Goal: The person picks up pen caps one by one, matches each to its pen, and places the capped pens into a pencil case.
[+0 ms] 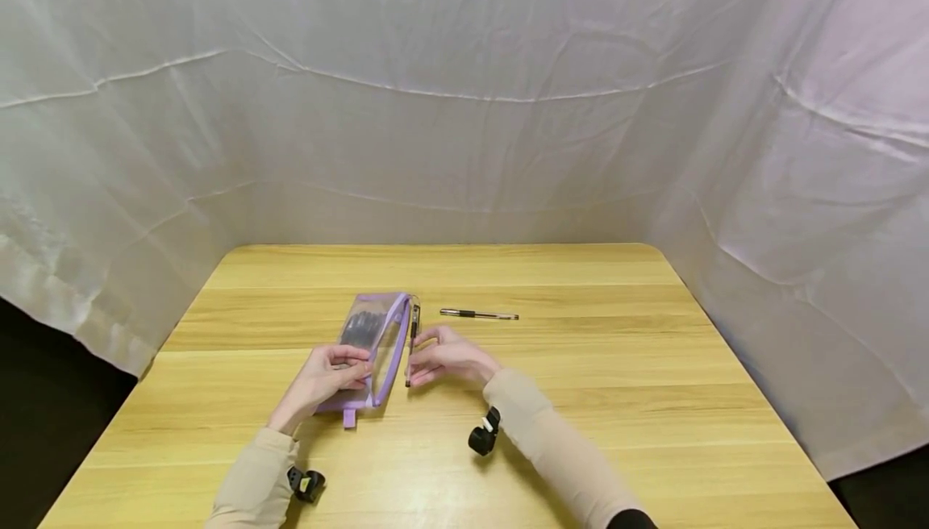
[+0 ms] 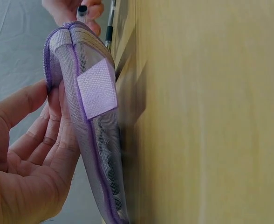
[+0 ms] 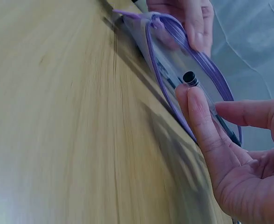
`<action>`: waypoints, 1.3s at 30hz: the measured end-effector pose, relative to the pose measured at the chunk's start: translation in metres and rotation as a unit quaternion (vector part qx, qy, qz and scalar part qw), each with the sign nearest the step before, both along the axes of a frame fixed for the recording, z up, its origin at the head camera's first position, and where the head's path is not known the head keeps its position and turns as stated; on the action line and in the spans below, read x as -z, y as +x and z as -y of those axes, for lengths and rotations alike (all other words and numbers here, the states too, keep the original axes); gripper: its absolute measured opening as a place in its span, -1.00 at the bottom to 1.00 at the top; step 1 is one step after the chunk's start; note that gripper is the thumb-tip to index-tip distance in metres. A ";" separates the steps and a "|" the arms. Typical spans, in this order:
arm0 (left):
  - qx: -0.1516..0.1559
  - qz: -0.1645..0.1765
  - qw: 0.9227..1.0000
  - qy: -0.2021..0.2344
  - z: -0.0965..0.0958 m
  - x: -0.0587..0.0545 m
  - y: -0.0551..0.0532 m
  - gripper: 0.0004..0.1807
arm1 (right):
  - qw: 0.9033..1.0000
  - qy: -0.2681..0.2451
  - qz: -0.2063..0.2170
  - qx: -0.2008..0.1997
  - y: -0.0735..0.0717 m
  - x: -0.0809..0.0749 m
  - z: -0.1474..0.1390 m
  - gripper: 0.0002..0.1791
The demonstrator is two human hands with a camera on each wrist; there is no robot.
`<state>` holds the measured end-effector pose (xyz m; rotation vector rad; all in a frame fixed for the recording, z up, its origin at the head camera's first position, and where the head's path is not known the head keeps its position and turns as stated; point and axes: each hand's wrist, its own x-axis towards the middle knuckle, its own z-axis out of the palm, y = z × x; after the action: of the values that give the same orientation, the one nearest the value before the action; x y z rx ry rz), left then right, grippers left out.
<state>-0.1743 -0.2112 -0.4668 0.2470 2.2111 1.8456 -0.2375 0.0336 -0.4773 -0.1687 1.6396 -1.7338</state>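
A see-through mesh pencil case [image 1: 393,361] with purple zip edging lies on the table, its mouth spread toward the right. My left hand [image 1: 327,377] holds the upper edge of that mouth between thumb and fingers. Inside the case, several dark pens [image 1: 361,328] show through the mesh. Between the thumb and fingers of my right hand [image 1: 452,356] is a clear pen with black ends [image 1: 414,321], right beside the open mouth. In the right wrist view the pen's black end [image 3: 189,78] sticks out past the fingertips, overlapping the opening.
Another black-and-clear pen [image 1: 479,314] lies crosswise on the wooden table [image 1: 617,400], beyond my right hand. A purple fabric tab [image 1: 350,418] hangs from the case's near end. Pale curtains [image 1: 464,150] stand around the table's back and sides.
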 end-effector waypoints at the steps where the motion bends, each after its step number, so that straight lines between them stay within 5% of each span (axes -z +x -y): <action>1: 0.000 0.000 1.000 0.000 0.000 0.000 0.000 -0.60 | 1.000 0.001 0.001 0.001 0.000 -0.001 0.003 -0.46; 13: 0.004 -0.005 1.000 -0.004 0.001 0.002 -0.002 -0.59 | 1.000 0.010 -0.011 -0.011 -0.004 0.000 0.025 -0.51; 17: 0.003 -0.006 1.000 -0.002 0.001 0.002 -0.002 -0.58 | 0.995 0.031 -0.091 0.014 -0.009 0.002 0.013 -0.53; 20: 0.001 -0.008 1.000 -0.003 0.001 0.002 -0.002 -0.59 | 0.969 0.105 -0.214 0.065 -0.017 0.004 -0.003 -0.64; 23: -0.001 -0.005 1.000 -0.003 0.001 0.002 -0.002 -0.59 | 0.920 0.193 -0.316 0.127 -0.028 0.009 -0.025 -0.75; 26: -0.001 -0.001 1.000 -0.002 0.001 0.002 -0.002 -0.59 | 0.875 0.256 -0.372 0.176 -0.037 0.017 -0.048 -0.80; 29: -0.001 0.001 1.000 0.000 0.001 0.002 -0.001 -0.59 | 0.841 0.303 -0.397 0.207 -0.044 0.023 -0.068 -0.78; 31: 0.000 0.000 1.000 0.000 0.001 0.002 -0.001 -0.60 | 0.829 0.328 -0.398 0.216 -0.046 0.025 -0.079 -0.74; 33: 0.002 -0.003 1.000 0.001 0.001 0.003 -0.001 -0.60 | 0.827 0.346 -0.387 0.215 -0.046 0.025 -0.087 -0.72; 39: 0.008 -0.007 1.000 0.006 0.002 0.002 0.000 -0.59 | 0.833 0.377 -0.353 0.198 -0.047 0.024 -0.098 -0.81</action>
<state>-0.1741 -0.2131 -0.4690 0.2793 2.2006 1.8556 -0.2842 0.1312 -0.5010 -0.0923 2.9694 -1.1873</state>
